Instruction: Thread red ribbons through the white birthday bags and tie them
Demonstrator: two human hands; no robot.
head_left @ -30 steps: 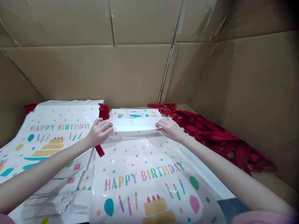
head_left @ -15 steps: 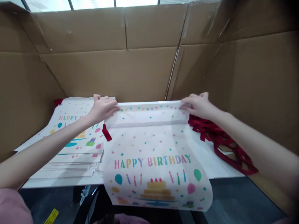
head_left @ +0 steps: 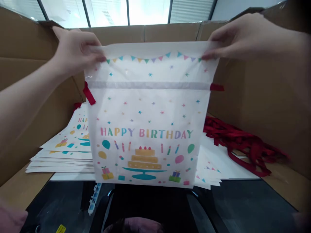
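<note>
A white drawstring gift bag (head_left: 150,110) printed with HAPPY BIRTHDAY, a cake, candles and balloons hangs upright before me. Its top left corner is pinched by my left hand (head_left: 75,51), and my right hand (head_left: 240,38) pinches the top right corner, thumb in front. Below the bunting print, a grey band runs across the bag. A short red ribbon end (head_left: 89,94) sticks out at the band's left side and another red ribbon end (head_left: 217,87) at its right. The bag's back is hidden.
On the left lies a stack of similar printed bags (head_left: 65,161). A tangled pile of red ribbon (head_left: 245,139) rests at the right on a white surface (head_left: 233,171). More printed sheets or bags (head_left: 209,174) show behind the held bag. Cardboard walls (head_left: 262,87) enclose the area.
Both hands have lifted the bag up from the white surface, so its whole front now hangs flat. The right ribbon end and printed pieces behind the bag have come into view.
</note>
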